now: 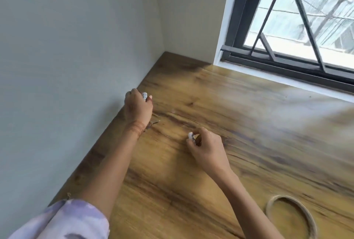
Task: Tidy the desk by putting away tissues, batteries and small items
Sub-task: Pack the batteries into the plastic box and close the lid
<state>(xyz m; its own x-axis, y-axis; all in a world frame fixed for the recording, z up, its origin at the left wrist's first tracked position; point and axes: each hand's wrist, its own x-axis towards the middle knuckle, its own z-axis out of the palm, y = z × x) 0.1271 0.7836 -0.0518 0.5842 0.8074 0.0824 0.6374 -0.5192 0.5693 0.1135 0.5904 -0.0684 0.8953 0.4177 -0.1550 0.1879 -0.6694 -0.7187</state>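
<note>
Desk (249,124): wooden top with strong brown grain, set into a corner, a pale wall along one edge and a window past the far edge.
Left hand (138,107): over the desk right beside the wall edge, fingers curled closed around a small white item, knuckles up.
Item in left hand (144,96): a small white cylinder, likely a battery, with dark print; only its tip shows above the fingers, and the print is too blurred to read.
Right hand (207,147): nearer the middle of the desk, well apart from the left hand, fingertips pinched shut on a second small white piece.
Item in right hand (192,137): white with dark markings, the same look as the other; no brand or word can be made out.
Small dark scrap (153,123): lies on the desk just beside the left wrist; what it is cannot be told.
Ring (291,217): a thin pale hoop lying flat on the desk, toward its near edge, well apart from the right hand.
Sleeve (67,219): lilac and white patterned cloth on the left arm.
Window (298,18): dark frame with slanted bars, bright outside.
</note>
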